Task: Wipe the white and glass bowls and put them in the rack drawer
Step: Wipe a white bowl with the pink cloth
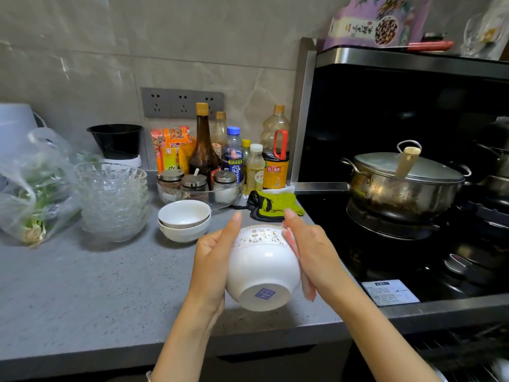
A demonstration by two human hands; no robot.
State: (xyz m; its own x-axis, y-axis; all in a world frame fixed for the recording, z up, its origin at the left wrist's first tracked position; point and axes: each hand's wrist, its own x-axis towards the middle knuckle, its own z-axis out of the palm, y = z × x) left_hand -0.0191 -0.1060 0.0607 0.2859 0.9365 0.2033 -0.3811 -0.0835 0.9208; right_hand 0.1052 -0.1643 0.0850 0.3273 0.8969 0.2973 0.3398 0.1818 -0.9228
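— Over the front edge of the countertop [82, 285], towards its right end, that patterned white bowl [261, 268] is held tilted, foot towards us. How far along would you say this is?

— Early, I'd judge. That bowl is mid-wipe. The left hand [212, 257] cups its left wall, thumb on the near side and a finger up along the rim. The right hand [314, 249] lies flat against the right wall and presses a pink-striped cloth [308, 288] onto it. So the hands are apart, with the bowl clamped between them.

— And the others?

— The two white bowls [183, 224] sit nested just behind it, nearer the middle of the countertop. The glass bowls [113, 199] stand in a tall stack just left of those. I can't tell whether any of them has been wiped. I can't make out the rack drawer either. Something dark and wiry shows below the hob at the lower right, but I wouldn't swear that's it.

— Is there room to work?

— Mostly to the left, where the front of the countertop gives the widest stretch. On the right the countertop's edge meets the hob [385, 257] close beside the right hand, and a pot [399, 188] stands farther back on it. A green mitt [275, 204] lies at the back right corner, just beyond the fingertips. Next to it is a glass dish [168, 195] of jars, with bottles along the back edge. A bag of greens [33, 188] at the left edge crowds the glass stack, so I'd expect that stack to come out best from the front.
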